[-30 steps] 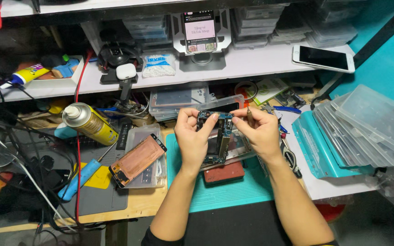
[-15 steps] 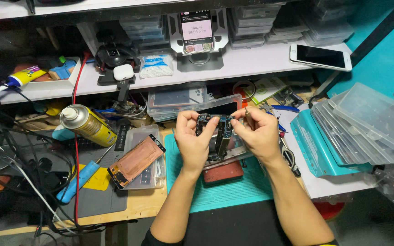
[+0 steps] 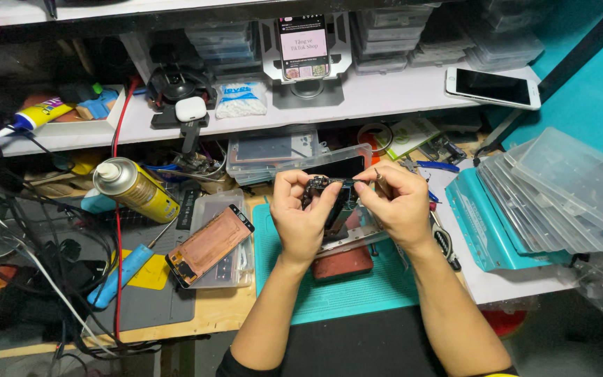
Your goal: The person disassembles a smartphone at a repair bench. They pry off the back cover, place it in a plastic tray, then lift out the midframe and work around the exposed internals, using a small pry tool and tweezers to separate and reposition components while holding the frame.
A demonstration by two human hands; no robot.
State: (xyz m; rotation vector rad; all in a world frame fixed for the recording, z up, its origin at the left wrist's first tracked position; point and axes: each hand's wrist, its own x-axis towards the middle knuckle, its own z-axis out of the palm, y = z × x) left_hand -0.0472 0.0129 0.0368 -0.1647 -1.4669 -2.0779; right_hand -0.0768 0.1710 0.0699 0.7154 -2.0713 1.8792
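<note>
Both hands meet over the teal work mat [image 3: 357,293]. My left hand [image 3: 303,213] pinches the near end of a small dark circuit board [image 3: 331,185] between thumb and fingers. My right hand [image 3: 398,202] grips the board's other end, with a thin metal tool shaft sticking up between its fingers. Under the hands lies an opened phone body [image 3: 347,230] on a reddish-brown pad [image 3: 343,264]; most of it is hidden by the hands.
A copper-backed phone panel [image 3: 209,244] rests on a clear tray at left, beside a yellow spray can [image 3: 134,188] and a blue-handled tool [image 3: 123,271]. Stacked clear and teal cases [image 3: 553,202] fill the right. A shelf behind carries a white phone [image 3: 493,87] and a phone on a stand [image 3: 303,49].
Both hands stay together on the small board, shifted only slightly; the fingers have adjusted their pinch. Nothing else on the bench has moved.
</note>
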